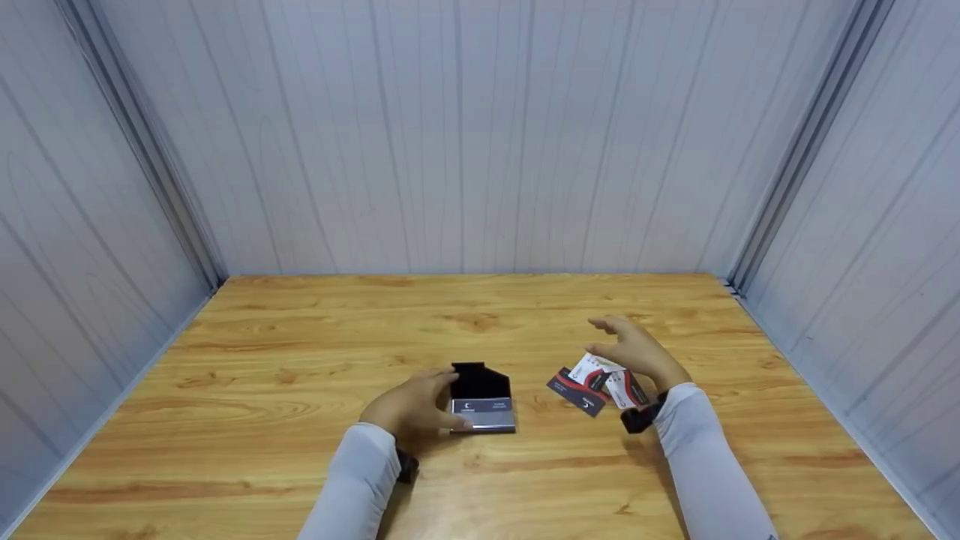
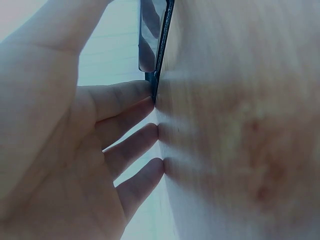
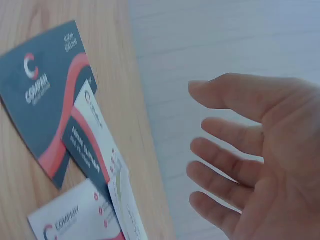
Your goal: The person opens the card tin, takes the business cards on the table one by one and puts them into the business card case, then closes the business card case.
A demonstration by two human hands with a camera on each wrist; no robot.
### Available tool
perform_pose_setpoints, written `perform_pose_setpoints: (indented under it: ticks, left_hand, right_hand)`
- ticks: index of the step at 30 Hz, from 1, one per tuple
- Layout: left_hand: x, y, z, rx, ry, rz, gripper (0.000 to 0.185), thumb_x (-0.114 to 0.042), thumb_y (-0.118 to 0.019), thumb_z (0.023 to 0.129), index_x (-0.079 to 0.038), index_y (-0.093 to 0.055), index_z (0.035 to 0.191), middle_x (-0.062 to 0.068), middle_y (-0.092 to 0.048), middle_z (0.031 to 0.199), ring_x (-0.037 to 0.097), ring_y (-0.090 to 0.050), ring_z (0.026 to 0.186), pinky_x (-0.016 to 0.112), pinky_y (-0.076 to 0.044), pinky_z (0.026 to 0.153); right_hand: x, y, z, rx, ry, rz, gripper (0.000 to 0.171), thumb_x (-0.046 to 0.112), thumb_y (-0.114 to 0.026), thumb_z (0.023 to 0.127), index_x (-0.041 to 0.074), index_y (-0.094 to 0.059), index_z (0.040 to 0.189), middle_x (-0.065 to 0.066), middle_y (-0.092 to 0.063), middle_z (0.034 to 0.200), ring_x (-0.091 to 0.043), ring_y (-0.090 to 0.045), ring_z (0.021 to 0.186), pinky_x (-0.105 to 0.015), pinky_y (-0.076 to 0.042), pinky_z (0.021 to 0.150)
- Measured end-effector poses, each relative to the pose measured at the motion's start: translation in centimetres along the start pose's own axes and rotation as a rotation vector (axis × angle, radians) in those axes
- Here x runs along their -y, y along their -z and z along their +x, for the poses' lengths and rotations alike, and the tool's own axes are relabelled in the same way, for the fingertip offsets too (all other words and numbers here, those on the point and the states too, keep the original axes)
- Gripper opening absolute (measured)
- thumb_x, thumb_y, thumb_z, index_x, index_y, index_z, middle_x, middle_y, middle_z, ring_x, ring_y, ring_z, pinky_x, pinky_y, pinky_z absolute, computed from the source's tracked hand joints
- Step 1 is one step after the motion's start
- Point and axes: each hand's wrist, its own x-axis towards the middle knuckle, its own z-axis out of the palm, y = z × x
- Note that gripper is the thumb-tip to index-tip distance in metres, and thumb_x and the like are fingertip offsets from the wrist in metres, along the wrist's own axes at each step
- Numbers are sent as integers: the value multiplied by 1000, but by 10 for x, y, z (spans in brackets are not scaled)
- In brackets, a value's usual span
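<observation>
just now the left hand point(image 1: 411, 406) rests against the small black card case with its flap open and a silver front panel point(image 1: 482, 403), low and a little left of centre in the head view; its fingers point(image 2: 131, 121) lie fairly straight, tips down on the wood at the case's edge, bracing rather than clamping it. the right hand point(image 1: 636, 351) hovers slack and spread, holding nothing, just above the loose fan of dark grey, red and white business cards point(image 1: 596, 382) lying overlapped on the bench to the right of the case and apart from it. to do this well, i judge the left hand should keep the case pinned so it cannot skate on the smooth top, while the right squares the overlapping cards into one stack before lifting, taking them by the edges. the light wooden bench point(image 1: 300, 352), orange-grained and glossy, fills the lower half of the frame; pale grey ribbed wall panels point(image 1: 480, 135) enclose it on three sides.
</observation>
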Motion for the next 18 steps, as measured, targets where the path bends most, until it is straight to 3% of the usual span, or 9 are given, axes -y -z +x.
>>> perform_pose_setpoints:
  ticks: [3,10,18]
  left_hand:
    - [0,0,1,1,-3,-2,97,-51,-81,82,-7,-36,156,13,-30,161,34,-24,148,52,-26,116]
    - [0,0,2,3,-1,-6,97,-51,-81,82,-6,-36,156,13,-30,161,34,-23,148,51,-25,117]
    - [-3,1,-1,0,-4,-10,96,-50,-81,82,-7,-36,156,13,-30,160,34,-24,148,52,-26,117]
  right_hand:
    - [-4,2,0,-25,-35,-14,64,27,-67,98,-5,-43,148,-28,-43,147,-49,-36,136,-62,-33,108]
    - [-10,4,-2,-82,-227,-124,80,43,-69,94,-5,-40,150,-31,-34,152,-50,-33,138,-62,-33,109]
    - [-18,3,-4,-19,-332,-210,90,47,-72,90,-6,-34,152,-31,-38,151,-53,-32,137,-64,-29,110]
